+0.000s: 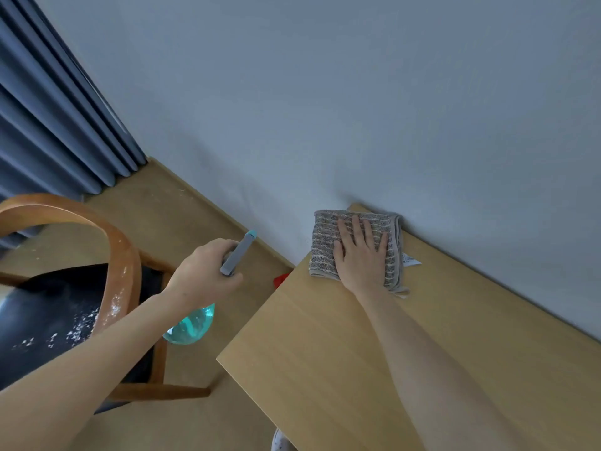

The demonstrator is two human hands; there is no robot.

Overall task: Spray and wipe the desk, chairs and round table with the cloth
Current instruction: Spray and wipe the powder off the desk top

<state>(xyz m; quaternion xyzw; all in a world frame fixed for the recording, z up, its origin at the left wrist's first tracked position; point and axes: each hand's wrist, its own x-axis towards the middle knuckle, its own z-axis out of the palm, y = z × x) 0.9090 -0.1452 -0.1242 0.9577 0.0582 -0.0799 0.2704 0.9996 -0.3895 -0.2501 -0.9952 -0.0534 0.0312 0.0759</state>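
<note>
A folded grey striped cloth [325, 242] lies on the far left corner of the light wooden desk [374, 353], against the wall. My right hand [361, 255] presses flat on the cloth with straight fingers. My left hand [205, 275] grips a spray bottle [192, 327] by its grey head, held over the floor left of the desk; its teal body hangs below my hand. A wooden chair [120, 255] with a dark seat stands at the left, with white droplets on the seat and backrest.
A blue curtain [48, 118] hangs at the far left. The pale wall [357, 109] runs along the desk's back edge. A small red object [279, 280] shows on the floor beside the desk corner. A white shoe [281, 442] shows at the bottom.
</note>
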